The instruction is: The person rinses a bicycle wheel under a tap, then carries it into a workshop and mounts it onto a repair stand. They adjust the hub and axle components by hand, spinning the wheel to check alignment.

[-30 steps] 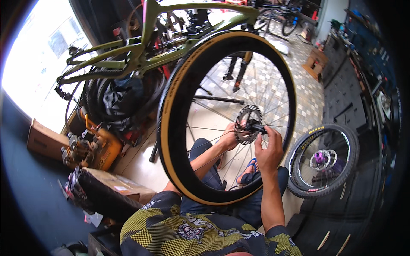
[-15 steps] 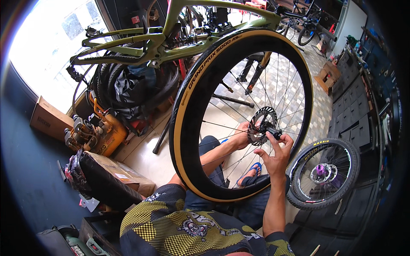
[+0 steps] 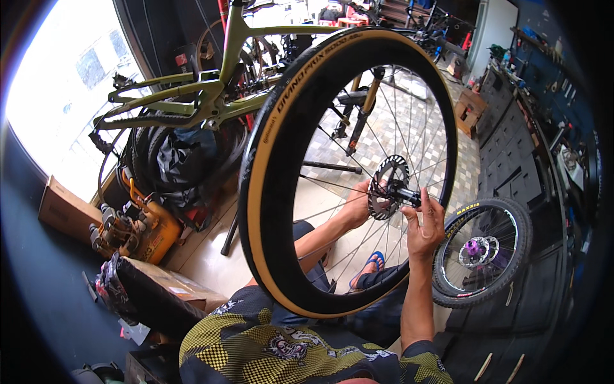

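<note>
A deep black-rimmed wheel with a tan-walled tyre [image 3: 259, 185] stands upright before me, with a black disc rotor [image 3: 388, 186] on its hub [image 3: 405, 196]. My left hand [image 3: 358, 201] reaches behind the spokes to the far side of the hub, its fingertips hidden by the rotor, closed on the hub. My right hand [image 3: 423, 224] has its thumb and forefinger at the near end of the hub, gripping it, with the other fingers curled.
A green frame [image 3: 224, 77] hangs behind, over spare tyres [image 3: 163, 160]. Left: orange compressor [image 3: 157, 227], carton [image 3: 67, 208], long black-covered bundle [image 3: 144, 301]. Right: knobby-tyred wheel with purple hub [image 3: 483, 253], black drawer units [image 3: 502, 160], wall tools [image 3: 563, 83]. My sandalled foot [image 3: 368, 269] is below.
My right hand has shifted right and now closes more around the hub's near end. The wheel's hub sits further right in view and is seen more side-on, showing more axle.
</note>
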A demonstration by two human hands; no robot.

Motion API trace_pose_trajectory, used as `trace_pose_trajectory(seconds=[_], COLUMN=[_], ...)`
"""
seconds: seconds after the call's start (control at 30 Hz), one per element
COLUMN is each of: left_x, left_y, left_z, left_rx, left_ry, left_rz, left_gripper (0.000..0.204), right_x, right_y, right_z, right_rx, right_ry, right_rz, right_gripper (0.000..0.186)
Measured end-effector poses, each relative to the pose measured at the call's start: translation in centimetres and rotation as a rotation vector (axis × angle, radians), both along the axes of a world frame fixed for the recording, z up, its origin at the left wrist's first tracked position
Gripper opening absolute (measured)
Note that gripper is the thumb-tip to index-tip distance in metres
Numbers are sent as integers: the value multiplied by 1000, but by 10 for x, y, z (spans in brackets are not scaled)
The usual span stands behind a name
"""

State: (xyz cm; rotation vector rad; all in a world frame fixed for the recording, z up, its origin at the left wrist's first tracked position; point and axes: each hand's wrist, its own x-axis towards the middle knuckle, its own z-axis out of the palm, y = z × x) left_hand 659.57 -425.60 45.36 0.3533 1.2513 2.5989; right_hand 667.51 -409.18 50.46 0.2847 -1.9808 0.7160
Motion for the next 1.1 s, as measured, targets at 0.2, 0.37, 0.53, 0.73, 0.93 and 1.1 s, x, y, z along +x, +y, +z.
trace_pose_trajectory(seconds=[0.2,0.37,0.53,0.73,0.93,1.1], left_x=[2,-20,-76,-69,-100,-95], left_y=[10,15,-15,64,35,5], left_z=[12,-5,-39,-54,-89,-81], left_rx=[109,-38,23,-237,-149,-224], left_ry=[-139,4,-14,-248,-302,-312], left_rz=[38,10,-31,-118,-32,39], left_gripper=[5,14,16,24,22,14], right_x=[-7,-24,-66,-83,-91,-99], right_y=[11,12,-13,88,56,25], right_z=[17,6,19,-62,-90,-79], right_rx=[112,-18,-361,-409,-718,-745], right_ry=[133,92,-318,-630,-591,-569], right_rz=[-91,-221,-366,-525,-143,-40], right_gripper=[61,50,55,44,39,34])
